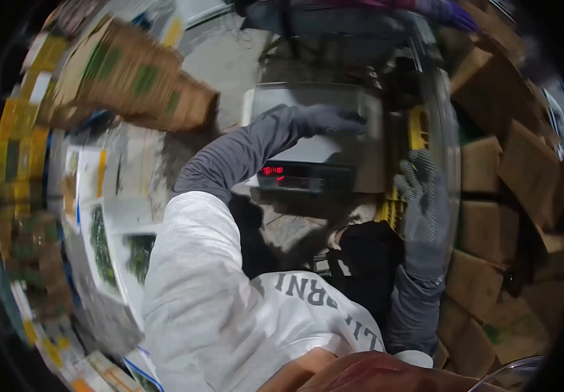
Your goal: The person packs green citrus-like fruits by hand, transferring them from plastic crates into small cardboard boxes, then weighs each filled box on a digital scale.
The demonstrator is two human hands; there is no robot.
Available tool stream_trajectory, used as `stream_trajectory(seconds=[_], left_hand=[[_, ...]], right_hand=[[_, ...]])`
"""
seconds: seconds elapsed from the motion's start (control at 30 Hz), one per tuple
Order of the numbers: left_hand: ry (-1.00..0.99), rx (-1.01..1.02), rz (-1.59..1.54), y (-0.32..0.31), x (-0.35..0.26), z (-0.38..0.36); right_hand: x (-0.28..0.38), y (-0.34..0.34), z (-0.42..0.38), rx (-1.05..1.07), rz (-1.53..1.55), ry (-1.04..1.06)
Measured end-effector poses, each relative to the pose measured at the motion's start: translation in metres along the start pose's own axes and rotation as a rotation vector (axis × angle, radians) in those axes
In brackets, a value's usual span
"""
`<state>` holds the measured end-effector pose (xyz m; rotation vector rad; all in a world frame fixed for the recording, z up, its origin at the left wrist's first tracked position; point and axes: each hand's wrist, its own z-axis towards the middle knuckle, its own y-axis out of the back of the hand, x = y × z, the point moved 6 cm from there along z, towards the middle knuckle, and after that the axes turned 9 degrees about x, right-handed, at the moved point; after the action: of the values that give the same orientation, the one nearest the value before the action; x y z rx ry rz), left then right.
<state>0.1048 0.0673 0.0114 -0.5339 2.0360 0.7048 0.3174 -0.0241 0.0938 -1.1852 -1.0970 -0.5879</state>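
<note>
My left hand [329, 121], in a grey glove, reaches across the pale platform of a digital scale [318, 147]. Its fingers stretch out to the right, somewhat blurred, and nothing shows in them. Red digits glow on the scale's dark display panel [295, 175], below the hand. On the right, my right hand [420, 189] wears a grey glove with light dots. Its fingers are apart and hold nothing visible, beside a yellow plastic crate [393, 209] and a long metal rail [450, 130].
Brown cardboard boxes [487, 228] are piled along the right. More cardboard [131, 78] stands at the upper left. White foam boxes [109, 215] with greens in them sit at the left, near yellow cartons [17, 150]. Dark fabric [334, 16] shows beyond the scale.
</note>
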Motion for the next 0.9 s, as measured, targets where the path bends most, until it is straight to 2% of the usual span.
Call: stream_trajectory(seconds=[0.07,0.13,0.2,0.23,0.27,0.3,0.33,0.37,0.47,0.5,0.63,0.67,0.8,0.83,0.9], left_hand=[[-0.051,-0.003,0.107,0.001,0.130,-0.060],[0.120,-0.001,0.351,0.004,0.196,-0.147],[0.493,-0.492,-0.132,0.029,0.239,-0.240],[0.436,-0.685,0.038,0.052,0.239,-0.290],[0.338,-0.921,-0.025,0.074,0.235,-0.333],[0.213,-1.145,-0.066,0.093,0.230,-0.377],[0.028,-1.390,-0.372,0.111,0.226,-0.419],[-0.050,-1.506,-0.380,0.135,0.223,-0.458],[-0.209,-1.795,-0.317,0.230,0.218,-0.565],[-0.228,-1.860,-0.285,0.257,0.216,-0.591],[-0.236,-1.991,-0.225,0.352,0.227,-0.654],[-0.231,-2.005,-0.224,0.368,0.231,-0.662],[-0.226,-1.952,-0.211,0.411,0.259,-0.668],[-0.281,-1.906,-0.146,0.412,0.265,-0.667],[-0.641,-1.656,0.119,0.397,0.247,-0.654]], right_hand=[[-0.012,-0.012,0.000,0.045,-0.063,-0.038],[-0.033,-0.019,0.004,0.095,-0.124,-0.131],[-0.075,-0.014,0.014,0.105,-0.300,-0.291],[-0.102,-0.020,0.022,0.132,-0.190,-0.415],[-0.131,-0.030,0.031,0.143,-0.149,-0.575],[-0.132,-0.069,0.041,0.177,-0.161,-0.662],[-0.133,-0.108,0.051,0.208,-0.177,-0.755],[-0.141,-0.136,0.074,0.392,-0.290,-0.612],[-0.154,-0.244,0.142,0.655,-0.152,-0.566],[-0.161,-0.281,0.169,0.730,-0.108,-0.464],[-0.131,-0.432,0.216,0.854,-0.245,-0.253],[-0.135,-0.459,0.231,0.871,-0.267,-0.259],[-0.127,-0.514,0.256,0.790,-0.201,-0.309],[-0.133,-0.515,0.267,0.724,-0.146,-0.311],[-0.149,-0.506,0.280,0.576,-0.036,-0.326]])
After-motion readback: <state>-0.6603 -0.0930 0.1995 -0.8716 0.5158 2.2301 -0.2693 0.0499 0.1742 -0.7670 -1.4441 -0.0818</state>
